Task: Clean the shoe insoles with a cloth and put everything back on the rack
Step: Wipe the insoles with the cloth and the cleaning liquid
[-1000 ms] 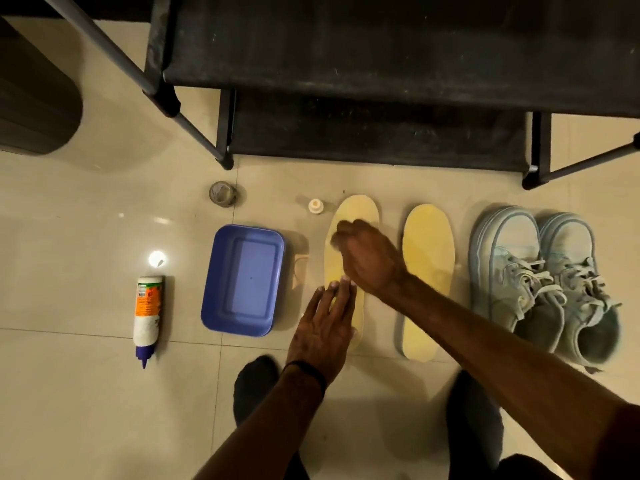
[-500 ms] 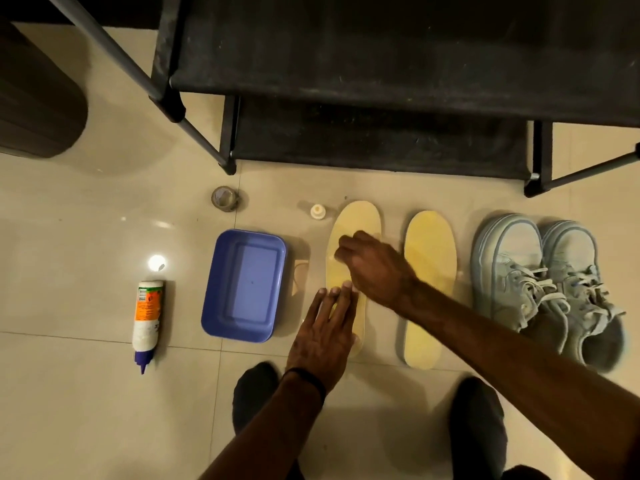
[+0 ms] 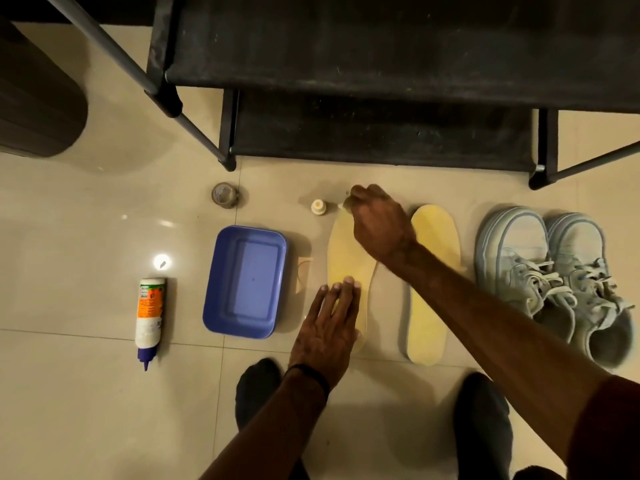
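Observation:
Two yellow insoles lie side by side on the tiled floor. My left hand [image 3: 329, 327] presses flat, fingers straight, on the heel half of the left insole [image 3: 346, 258]. My right hand [image 3: 377, 220] is at that insole's toe end, fingers curled around a small pale cloth [image 3: 341, 206] that is mostly hidden under them. The right insole [image 3: 433, 271] lies untouched beneath my right forearm. A pair of light blue sneakers [image 3: 554, 282] stands to the right of it. The black shoe rack [image 3: 381, 133] stands just beyond.
A blue plastic tub [image 3: 247, 282] sits left of the insoles, with a small beige piece [image 3: 304, 273] beside it. A white and orange bottle [image 3: 149, 313] lies further left. A small cap [image 3: 318, 206] and a round jar [image 3: 224, 195] sit near the rack. My socked feet [image 3: 258, 382] are below.
My right hand has slid along the left insole from its middle up to the toe end. My left hand has stayed pressed on the heel half.

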